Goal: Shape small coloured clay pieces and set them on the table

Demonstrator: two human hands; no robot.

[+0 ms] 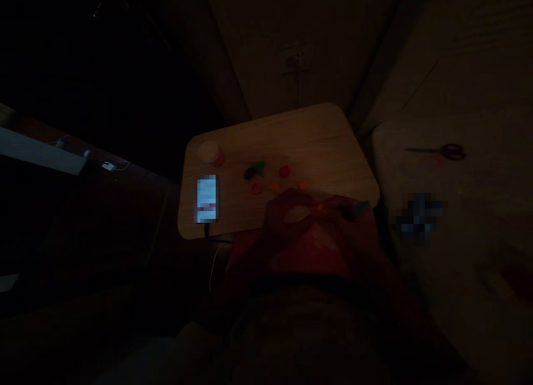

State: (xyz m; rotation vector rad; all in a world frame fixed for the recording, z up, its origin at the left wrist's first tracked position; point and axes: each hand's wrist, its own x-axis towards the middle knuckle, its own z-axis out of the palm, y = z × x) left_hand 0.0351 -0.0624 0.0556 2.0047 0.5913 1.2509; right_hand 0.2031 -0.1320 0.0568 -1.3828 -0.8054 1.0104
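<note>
The picture is very dark. My left hand [283, 215] is curled at the near edge of the small wooden table [308, 135], its fingertips closed at a tiny orange piece [320, 206]. Against it from the right comes my right hand [342, 211], fingers closed, with a slim teal-green object [360, 207] sticking out to the right; its kind cannot be made out. Just beyond the hands lie small coloured pieces: a red one [284, 171], an orange-red ring [256, 188], a green one [259, 168], a dark one [249, 173] and yellow-orange bits [275, 187].
A lit phone [207, 199] lies on the table's left, with a round tub [209, 151] behind it. To the right, scissors [441, 150] rest on a pale surface [400, 179]. A wall socket [295, 60] with a cable is behind the table.
</note>
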